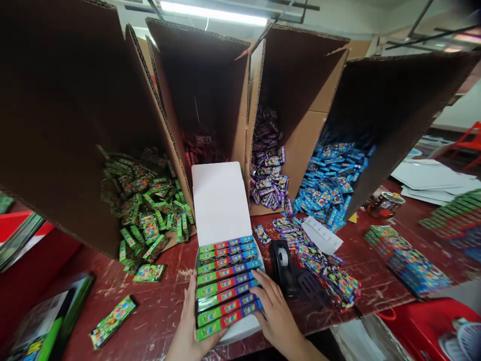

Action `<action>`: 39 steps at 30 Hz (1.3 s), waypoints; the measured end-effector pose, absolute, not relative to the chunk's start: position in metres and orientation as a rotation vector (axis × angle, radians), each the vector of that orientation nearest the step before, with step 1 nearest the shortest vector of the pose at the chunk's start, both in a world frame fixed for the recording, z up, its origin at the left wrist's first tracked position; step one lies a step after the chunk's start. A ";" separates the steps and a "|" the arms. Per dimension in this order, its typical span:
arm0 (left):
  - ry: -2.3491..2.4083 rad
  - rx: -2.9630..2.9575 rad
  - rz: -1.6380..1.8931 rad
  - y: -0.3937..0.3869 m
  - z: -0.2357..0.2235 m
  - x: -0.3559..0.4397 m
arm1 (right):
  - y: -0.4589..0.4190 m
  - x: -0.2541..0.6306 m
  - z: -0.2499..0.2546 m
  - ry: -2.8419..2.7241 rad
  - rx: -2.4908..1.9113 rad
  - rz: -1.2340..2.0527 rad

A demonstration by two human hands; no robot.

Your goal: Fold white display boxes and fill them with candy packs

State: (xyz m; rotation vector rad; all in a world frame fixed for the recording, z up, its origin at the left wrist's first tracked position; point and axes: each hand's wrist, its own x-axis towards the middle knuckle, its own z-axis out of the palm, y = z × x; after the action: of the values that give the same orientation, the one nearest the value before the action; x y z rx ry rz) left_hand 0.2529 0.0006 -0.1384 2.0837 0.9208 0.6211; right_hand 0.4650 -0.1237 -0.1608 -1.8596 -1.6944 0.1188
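Note:
A white carton (221, 200) stands with its lid up in front of me. Rows of small green, red, purple and blue packets (227, 285) fill it, standing on edge side by side. At the left end of the nearest rows, my left hand (193, 326) grips them, its thumb along the front and its fingers down the side. My right hand (276, 311) holds the right end of these rows, fingers bent over the tops and thumb at the front. A black tape dispenser (281, 265) is just right of the carton.
Tall cardboard boxes hold loose green packets (150, 220), red packets (205, 145), purple packets (270, 180) and blue packets (326, 175). More purple packets, a white paper strip (322, 234) and packed stacks (408, 258) lie rightward. A green packet (113, 321) lies left.

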 end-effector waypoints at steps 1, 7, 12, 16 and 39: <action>0.906 2.148 0.595 0.000 -0.141 0.252 | -0.128 0.467 -0.161 -1.720 -1.845 0.078; 0.950 2.152 0.666 0.003 -0.144 0.260 | -0.127 0.477 -0.147 -1.733 -2.047 0.061; 0.852 2.265 0.724 0.011 -0.121 0.262 | -0.099 0.478 -0.114 -2.002 -1.987 0.308; 0.749 2.555 0.514 0.017 -0.110 0.253 | -0.080 0.480 -0.101 -2.102 -1.728 0.545; 1.120 1.778 0.621 -0.012 -0.198 0.243 | -0.057 0.465 -0.117 -2.055 -1.812 0.495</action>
State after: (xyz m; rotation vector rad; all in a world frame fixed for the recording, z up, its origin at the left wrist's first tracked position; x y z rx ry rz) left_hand 0.2428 -0.0117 -0.1983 1.7776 1.1203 0.6213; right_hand 0.4652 -0.0570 -0.1171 -1.8118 -2.0552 0.4954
